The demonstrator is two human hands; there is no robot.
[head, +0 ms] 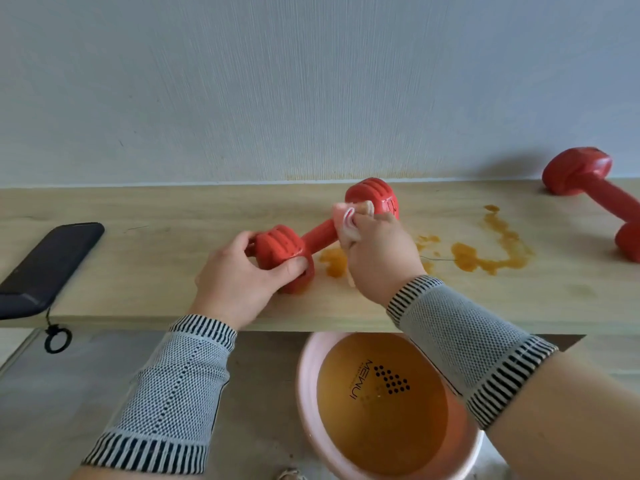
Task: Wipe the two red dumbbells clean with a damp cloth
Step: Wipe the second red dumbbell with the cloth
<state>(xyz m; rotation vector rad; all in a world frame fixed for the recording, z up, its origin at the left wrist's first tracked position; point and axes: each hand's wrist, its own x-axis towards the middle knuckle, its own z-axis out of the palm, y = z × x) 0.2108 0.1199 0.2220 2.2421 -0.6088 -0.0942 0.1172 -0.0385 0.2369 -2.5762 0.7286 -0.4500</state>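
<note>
Mid-frame on the shelf (138, 209), dumbbell (320, 233) with long axis running lower left to upper right, lower-left head clasped by left hand (239, 275), cloth (349, 223) clenched against the bar by right hand (377, 254); second dumbbell (588, 192) at right edge.

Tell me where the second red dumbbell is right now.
In the head view the second dumbbell lies untouched at the far right of the wooden shelf, one end by the wall, beyond the orange stains.

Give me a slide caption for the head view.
Left hand steadies red dumbbell while right hand wipes with cloth.
</note>
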